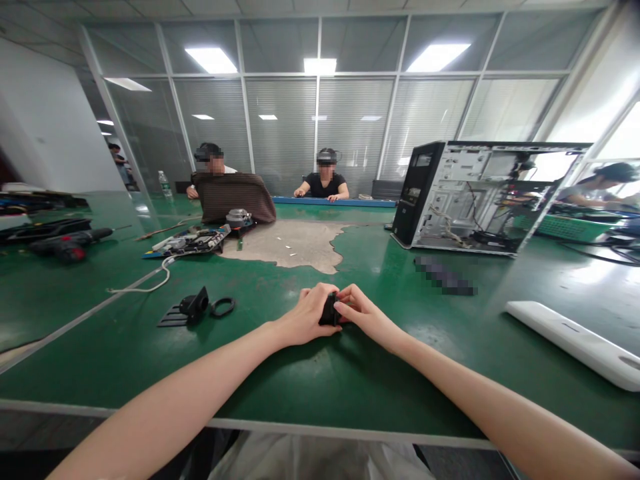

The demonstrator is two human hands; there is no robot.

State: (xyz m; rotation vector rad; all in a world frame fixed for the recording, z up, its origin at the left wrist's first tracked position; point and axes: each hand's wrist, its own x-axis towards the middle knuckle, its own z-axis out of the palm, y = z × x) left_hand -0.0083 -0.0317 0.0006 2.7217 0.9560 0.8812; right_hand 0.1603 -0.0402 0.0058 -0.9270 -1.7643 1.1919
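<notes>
Between my two hands, just above the green tabletop, is a small black plastic part. My left hand wraps round its left side. From the right, the thumb and fingers of my right hand pinch its edge. Fingers hide much of the part, so its exact kind does not show. Left of my hands lie a black bracket with a slotted base and a round housing and a flat black ring.
An opened computer case stands at right, with a long white plastic piece nearer me. At left are a circuit board, a white cable and a power drill. Two people sit across the table; another is at far right.
</notes>
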